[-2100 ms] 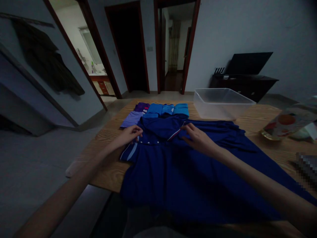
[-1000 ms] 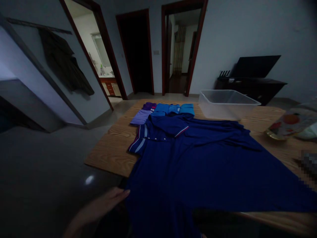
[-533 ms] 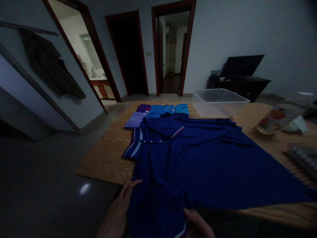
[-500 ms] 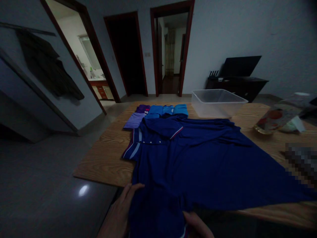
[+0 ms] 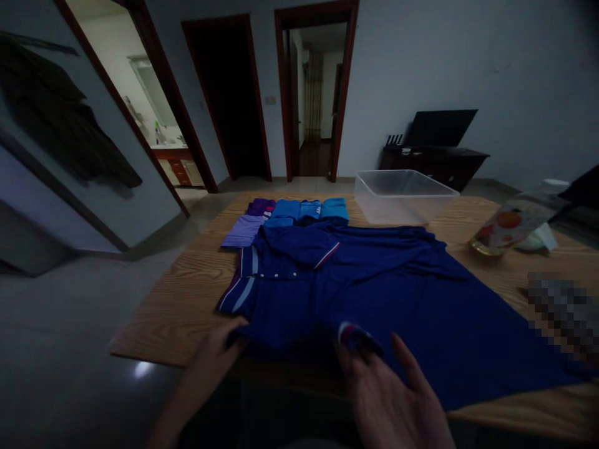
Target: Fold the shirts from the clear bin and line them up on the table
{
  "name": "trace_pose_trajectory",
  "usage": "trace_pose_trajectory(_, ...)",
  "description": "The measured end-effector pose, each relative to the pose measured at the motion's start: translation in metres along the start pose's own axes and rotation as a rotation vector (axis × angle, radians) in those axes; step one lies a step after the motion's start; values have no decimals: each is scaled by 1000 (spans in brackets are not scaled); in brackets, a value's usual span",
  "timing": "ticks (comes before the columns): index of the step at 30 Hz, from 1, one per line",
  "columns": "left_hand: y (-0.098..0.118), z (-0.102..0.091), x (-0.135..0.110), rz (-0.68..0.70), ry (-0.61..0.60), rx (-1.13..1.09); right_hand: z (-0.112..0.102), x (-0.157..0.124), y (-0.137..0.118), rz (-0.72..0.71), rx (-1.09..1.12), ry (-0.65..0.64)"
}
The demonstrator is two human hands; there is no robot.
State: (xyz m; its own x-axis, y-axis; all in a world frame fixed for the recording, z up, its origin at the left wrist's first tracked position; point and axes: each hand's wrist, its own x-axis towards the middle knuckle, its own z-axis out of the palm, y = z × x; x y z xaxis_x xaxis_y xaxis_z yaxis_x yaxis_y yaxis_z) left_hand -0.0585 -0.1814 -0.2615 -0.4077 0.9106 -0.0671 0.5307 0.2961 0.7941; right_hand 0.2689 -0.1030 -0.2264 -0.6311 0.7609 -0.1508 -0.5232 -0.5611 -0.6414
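A dark blue polo shirt [image 5: 384,293] with a striped collar lies spread on the wooden table [image 5: 182,293], collar to the left. My left hand [image 5: 213,352] grips the shirt's near folded edge by the table's front. My right hand [image 5: 397,402] is low in the middle of the view. Its thumb and forefinger pinch the striped sleeve cuff [image 5: 353,333], and its other fingers stick out. The sleeve lies folded up onto the shirt's body.
Several folded purple and light blue garments [image 5: 290,212] lie in a row at the table's far edge. A clear plastic bin [image 5: 402,196] stands to their right. A fruit-print bag [image 5: 508,227] sits far right. Doorways and a dark cabinet [image 5: 435,159] stand behind.
Both hands dropped from the collar to the sleeve hanging over the table's front edge. They have since lifted it up and folded it onto the shirt.
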Motion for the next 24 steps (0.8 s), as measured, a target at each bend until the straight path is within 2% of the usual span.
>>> trace_pose_trajectory(2,9,9,15,-54,61,109,5,18,-2,-90,50,40)
trace_pose_trajectory(4,14,18,22,-102,93,193,-1,26,4,-188,-78,68)
trace_pose_trajectory(7,12,26,20,-165,102,258,-23,25,17,-287,-680,10)
trace_pose_trajectory(10,5,27,15,-208,100,384,-42,21,26,-316,-1299,-182)
trace_pose_trajectory(12,3,24,15,-213,77,459,-49,22,27,-353,-1567,-258)
trace_pose_trajectory(15,3,21,18,-207,36,538,-59,22,26,-432,-1889,-255)
trace_pose_trajectory(19,-9,19,19,-84,52,574,-77,10,17,-575,-2137,-234)
trace_pose_trajectory(22,-33,14,16,44,97,561,-92,-7,4,-620,-2222,-219)
trace_pose_trajectory(24,-51,7,13,177,163,575,-104,-20,-11,-612,-2267,-223)
